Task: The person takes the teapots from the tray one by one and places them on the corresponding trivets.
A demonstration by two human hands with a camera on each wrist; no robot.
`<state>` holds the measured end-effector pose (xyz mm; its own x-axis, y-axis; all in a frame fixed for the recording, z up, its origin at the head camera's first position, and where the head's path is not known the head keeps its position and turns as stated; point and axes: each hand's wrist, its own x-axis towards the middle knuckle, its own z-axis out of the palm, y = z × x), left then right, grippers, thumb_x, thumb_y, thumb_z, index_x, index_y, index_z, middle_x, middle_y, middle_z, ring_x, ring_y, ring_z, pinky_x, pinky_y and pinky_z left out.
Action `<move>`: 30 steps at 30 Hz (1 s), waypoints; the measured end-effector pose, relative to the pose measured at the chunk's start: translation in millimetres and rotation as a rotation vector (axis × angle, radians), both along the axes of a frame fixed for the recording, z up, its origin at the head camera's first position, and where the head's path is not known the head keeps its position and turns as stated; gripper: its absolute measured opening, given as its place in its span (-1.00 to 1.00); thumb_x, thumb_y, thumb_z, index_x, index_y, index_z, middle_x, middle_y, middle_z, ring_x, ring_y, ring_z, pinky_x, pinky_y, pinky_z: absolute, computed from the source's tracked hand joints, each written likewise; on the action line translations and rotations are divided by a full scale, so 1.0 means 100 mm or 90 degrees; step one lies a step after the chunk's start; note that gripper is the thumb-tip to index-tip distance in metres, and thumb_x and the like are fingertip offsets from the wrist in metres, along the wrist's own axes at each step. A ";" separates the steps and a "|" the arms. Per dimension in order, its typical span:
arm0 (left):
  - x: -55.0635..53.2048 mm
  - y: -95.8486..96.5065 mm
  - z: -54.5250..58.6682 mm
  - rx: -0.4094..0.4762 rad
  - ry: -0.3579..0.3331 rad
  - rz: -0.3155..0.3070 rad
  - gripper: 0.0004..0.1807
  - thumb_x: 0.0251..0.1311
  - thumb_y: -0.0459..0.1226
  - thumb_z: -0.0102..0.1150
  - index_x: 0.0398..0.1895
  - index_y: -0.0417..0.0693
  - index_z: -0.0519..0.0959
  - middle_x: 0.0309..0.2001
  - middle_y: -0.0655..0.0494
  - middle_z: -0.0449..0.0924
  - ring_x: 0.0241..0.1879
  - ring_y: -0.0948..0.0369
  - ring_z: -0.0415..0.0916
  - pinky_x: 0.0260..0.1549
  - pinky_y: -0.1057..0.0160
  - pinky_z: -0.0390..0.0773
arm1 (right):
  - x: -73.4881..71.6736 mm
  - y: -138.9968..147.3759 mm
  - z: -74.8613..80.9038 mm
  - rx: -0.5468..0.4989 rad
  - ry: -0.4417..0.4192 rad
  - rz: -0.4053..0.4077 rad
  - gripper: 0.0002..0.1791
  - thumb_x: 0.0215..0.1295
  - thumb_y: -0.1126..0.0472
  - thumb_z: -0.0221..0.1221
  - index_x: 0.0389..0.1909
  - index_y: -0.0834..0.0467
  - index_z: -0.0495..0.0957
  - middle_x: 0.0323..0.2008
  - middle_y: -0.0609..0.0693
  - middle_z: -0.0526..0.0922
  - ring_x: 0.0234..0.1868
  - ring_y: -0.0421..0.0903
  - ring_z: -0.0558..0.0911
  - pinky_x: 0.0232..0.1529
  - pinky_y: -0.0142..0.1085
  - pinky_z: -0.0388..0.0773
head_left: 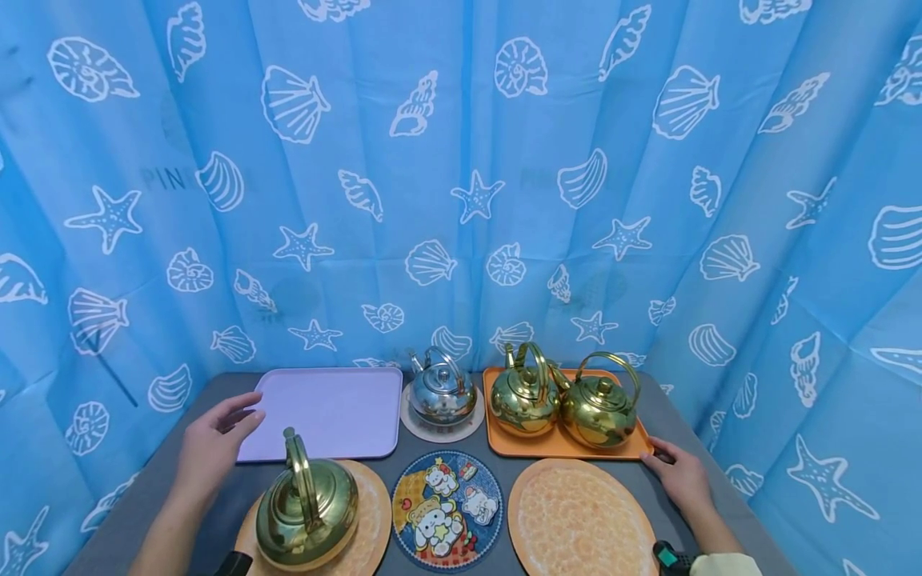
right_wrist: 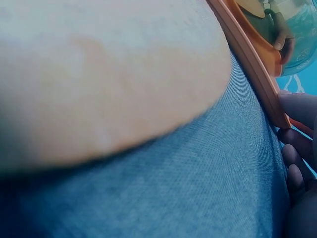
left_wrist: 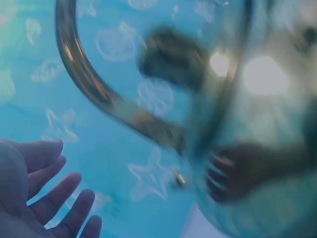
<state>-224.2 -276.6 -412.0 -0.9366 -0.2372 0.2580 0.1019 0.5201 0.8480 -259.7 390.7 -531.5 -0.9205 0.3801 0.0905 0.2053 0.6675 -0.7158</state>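
In the head view my left hand [head_left: 216,444] hovers at the left edge of the lilac tray [head_left: 327,412], its fingers extended and holding nothing. Close to it, a large gold kettle [head_left: 306,512] stands on the left round tan mat [head_left: 370,512]; the left wrist view shows this kettle [left_wrist: 257,129] blurred and large beside the hand [left_wrist: 44,193]. My right hand [head_left: 680,480] pinches the near right corner of the orange tray [head_left: 569,445] between thumb and fingers. On that tray sit two gold kettles, one on the left [head_left: 524,404] and one on the right [head_left: 599,412].
A silver kettle [head_left: 442,392] stands on a small round mat [head_left: 439,434] between the trays. In front of it lies a round cartoon-print mat [head_left: 446,512]. Another tan mat [head_left: 583,520] lies at right. A blue shell-print curtain [head_left: 461,200] hangs behind the grey table.
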 end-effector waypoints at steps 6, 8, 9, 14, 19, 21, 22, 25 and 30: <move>0.09 0.23 0.23 -0.036 0.086 -0.018 -0.56 0.33 -0.11 0.18 0.20 -0.11 0.54 0.09 -0.09 0.54 -0.11 0.53 0.41 -0.25 0.58 0.45 | 0.00 0.00 -0.01 -0.018 -0.012 -0.004 -0.39 0.31 0.12 0.24 0.23 0.44 0.40 0.15 0.43 0.45 0.12 0.34 0.45 0.08 0.17 0.37; 0.13 0.32 0.31 -0.036 0.102 -0.028 -0.57 0.32 -0.12 0.20 0.19 -0.10 0.55 0.08 -0.07 0.55 -0.09 0.48 0.43 -0.25 0.58 0.45 | 0.00 0.00 -0.01 -0.020 -0.013 -0.004 -0.39 0.31 0.12 0.23 0.24 0.44 0.39 0.15 0.43 0.46 0.12 0.34 0.45 0.09 0.17 0.37; 0.15 0.36 0.35 -0.036 0.108 -0.033 -0.58 0.32 -0.14 0.20 0.19 -0.10 0.55 0.08 -0.06 0.55 -0.07 0.43 0.44 -0.24 0.57 0.45 | 0.00 0.00 -0.01 -0.020 -0.014 -0.002 -0.39 0.31 0.12 0.23 0.24 0.44 0.39 0.15 0.43 0.46 0.12 0.34 0.45 0.09 0.17 0.37; 0.22 0.53 0.46 -0.035 0.148 -0.076 -0.61 0.30 -0.21 0.23 0.18 -0.06 0.56 0.11 0.02 0.54 0.01 0.31 0.45 -0.18 0.52 0.45 | 0.00 0.01 -0.03 -0.017 -0.009 0.005 -0.41 0.32 0.14 0.23 0.23 0.44 0.39 0.16 0.43 0.45 0.12 0.34 0.44 0.09 0.18 0.36; 0.26 0.72 0.54 -0.005 0.194 -0.136 -0.66 0.30 -0.29 0.22 0.13 -0.09 0.58 0.04 0.10 0.55 0.01 0.37 0.45 -0.04 0.46 0.44 | 0.00 0.01 -0.02 -0.022 -0.010 0.010 -0.41 0.33 0.13 0.22 0.24 0.44 0.39 0.17 0.43 0.43 0.14 0.35 0.42 0.10 0.18 0.35; 0.27 0.79 0.56 0.017 0.192 -0.158 -0.65 0.30 -0.31 0.22 0.14 -0.14 0.57 0.03 0.09 0.54 0.02 0.36 0.44 -0.01 0.42 0.44 | 0.00 0.01 -0.02 -0.021 -0.011 0.012 -0.41 0.34 0.13 0.21 0.24 0.44 0.38 0.17 0.43 0.43 0.14 0.35 0.42 0.10 0.18 0.35; 0.27 0.82 0.56 0.026 0.189 -0.166 -0.65 0.30 -0.30 0.22 0.14 -0.15 0.56 0.04 0.09 0.54 0.03 0.34 0.43 0.00 0.42 0.43 | 0.00 0.01 -0.02 -0.021 -0.012 0.012 -0.41 0.34 0.13 0.21 0.24 0.44 0.38 0.17 0.43 0.43 0.14 0.35 0.42 0.09 0.18 0.36; 0.28 0.93 0.58 0.047 0.174 -0.188 -0.63 0.30 -0.28 0.23 0.16 -0.14 0.54 0.06 0.06 0.55 0.06 0.25 0.42 0.00 0.43 0.43 | 0.00 0.01 -0.02 -0.021 -0.014 0.011 -0.41 0.34 0.13 0.21 0.25 0.44 0.38 0.17 0.43 0.43 0.14 0.35 0.43 0.09 0.18 0.36; 0.31 1.09 0.57 0.068 0.148 -0.214 -0.58 0.28 -0.26 0.26 0.20 -0.05 0.51 0.12 0.09 0.53 0.13 0.13 0.41 0.03 0.45 0.40 | 0.00 0.01 -0.01 -0.023 -0.014 0.008 -0.41 0.34 0.12 0.20 0.25 0.42 0.38 0.17 0.43 0.44 0.14 0.35 0.42 0.10 0.19 0.34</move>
